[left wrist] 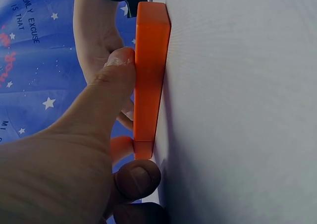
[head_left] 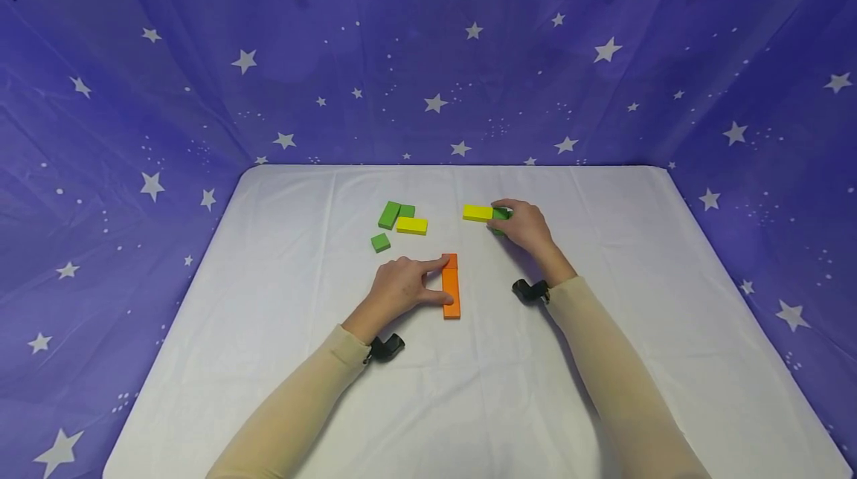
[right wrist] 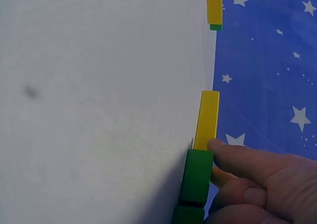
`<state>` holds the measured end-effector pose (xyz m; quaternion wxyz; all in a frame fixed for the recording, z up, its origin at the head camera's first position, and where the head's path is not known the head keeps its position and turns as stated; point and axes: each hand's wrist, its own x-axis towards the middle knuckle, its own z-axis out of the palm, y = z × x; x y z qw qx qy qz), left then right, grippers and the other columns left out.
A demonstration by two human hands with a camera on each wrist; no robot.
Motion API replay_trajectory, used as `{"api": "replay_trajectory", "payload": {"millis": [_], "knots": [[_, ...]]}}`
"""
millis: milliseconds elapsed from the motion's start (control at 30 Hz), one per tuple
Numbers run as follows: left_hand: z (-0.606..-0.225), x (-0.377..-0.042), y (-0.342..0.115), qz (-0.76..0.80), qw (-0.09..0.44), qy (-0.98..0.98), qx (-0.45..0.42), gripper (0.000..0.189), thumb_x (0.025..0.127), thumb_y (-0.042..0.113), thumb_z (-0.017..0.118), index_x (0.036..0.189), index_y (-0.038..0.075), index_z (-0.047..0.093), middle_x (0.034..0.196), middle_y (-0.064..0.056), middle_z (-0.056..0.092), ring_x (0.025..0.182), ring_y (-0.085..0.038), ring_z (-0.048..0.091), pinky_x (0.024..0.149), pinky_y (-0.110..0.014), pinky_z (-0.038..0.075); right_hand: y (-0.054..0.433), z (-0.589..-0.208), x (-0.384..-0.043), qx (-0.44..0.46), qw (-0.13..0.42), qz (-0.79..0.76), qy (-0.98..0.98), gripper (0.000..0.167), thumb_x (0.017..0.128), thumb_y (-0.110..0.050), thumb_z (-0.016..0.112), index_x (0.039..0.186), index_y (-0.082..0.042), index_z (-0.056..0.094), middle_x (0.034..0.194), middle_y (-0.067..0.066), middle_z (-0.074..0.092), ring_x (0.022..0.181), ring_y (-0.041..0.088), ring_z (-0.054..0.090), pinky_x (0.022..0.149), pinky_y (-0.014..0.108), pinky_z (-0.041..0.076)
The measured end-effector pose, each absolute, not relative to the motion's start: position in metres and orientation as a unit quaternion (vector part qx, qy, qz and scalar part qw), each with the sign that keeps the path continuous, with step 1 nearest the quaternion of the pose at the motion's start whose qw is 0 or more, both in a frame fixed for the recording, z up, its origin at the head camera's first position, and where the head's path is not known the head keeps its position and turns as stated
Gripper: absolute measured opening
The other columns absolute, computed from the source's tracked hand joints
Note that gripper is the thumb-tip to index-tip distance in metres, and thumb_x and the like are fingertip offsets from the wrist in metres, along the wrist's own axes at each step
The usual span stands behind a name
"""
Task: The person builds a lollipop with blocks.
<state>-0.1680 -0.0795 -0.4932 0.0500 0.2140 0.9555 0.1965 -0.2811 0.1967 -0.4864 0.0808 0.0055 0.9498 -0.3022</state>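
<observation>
Near the middle of the table, a long orange block (head_left: 451, 293) lies end to end with a short orange block (head_left: 451, 259). My left hand (head_left: 402, 285) touches them from the left, thumb on the long block (left wrist: 151, 70) and index finger on the short one. Farther back on the right, a yellow block (head_left: 477, 213) meets green blocks (head_left: 501, 213) at its right end. My right hand (head_left: 527, 226) pinches at the green end. In the right wrist view, two green blocks (right wrist: 197, 177) line up with the yellow block (right wrist: 207, 117); a fingertip rests by their seam.
A second group at the back left has a green block (head_left: 388, 216), a shorter green one (head_left: 407, 210) and a yellow block (head_left: 411, 225). Just in front lies a small loose green block (head_left: 380, 242). A purple star-print curtain (head_left: 435, 62) rises behind the white tablecloth (head_left: 294, 241).
</observation>
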Motion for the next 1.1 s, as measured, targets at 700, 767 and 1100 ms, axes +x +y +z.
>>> {"api": "replay_trajectory", "payload": {"millis": [700, 767, 1100], "knots": [[-0.492, -0.165, -0.079, 0.196, 0.050, 0.955, 0.215, 0.087, 0.074, 0.073, 0.084, 0.149, 0.037, 0.061, 0.059, 0.009, 0.048, 0.051, -0.012, 0.035, 0.051, -0.028, 0.027, 0.195, -0.486, -0.276, -0.005, 0.056, -0.292, 0.955, 0.046, 0.090, -0.035, 0.078, 0.132, -0.016, 0.073, 0.124, 0.019, 0.074, 0.099, 0.033, 0.061, 0.083, 0.040, 0.046], [-0.492, -0.165, -0.079, 0.196, 0.050, 0.955, 0.215, 0.087, 0.073, 0.073, 0.084, 0.149, 0.037, 0.061, 0.059, 0.009, 0.050, 0.051, -0.012, 0.036, 0.051, -0.028, 0.027, 0.196, -0.486, -0.275, -0.008, 0.052, -0.299, 0.953, 0.046, 0.090, -0.035, 0.078, 0.131, -0.015, 0.074, 0.122, 0.019, 0.074, 0.097, 0.032, 0.060, 0.080, 0.037, 0.045], [-0.492, -0.165, -0.079, 0.192, 0.054, 0.957, 0.211, 0.086, 0.074, 0.073, 0.084, 0.149, 0.037, 0.062, 0.061, 0.010, 0.054, 0.052, -0.013, 0.041, 0.052, -0.028, 0.029, 0.200, -0.482, -0.269, -0.026, 0.031, -0.349, 0.936, 0.042, 0.091, -0.031, 0.080, 0.129, -0.011, 0.075, 0.067, 0.004, 0.062, 0.060, 0.017, 0.048, 0.057, 0.030, 0.039]]}}
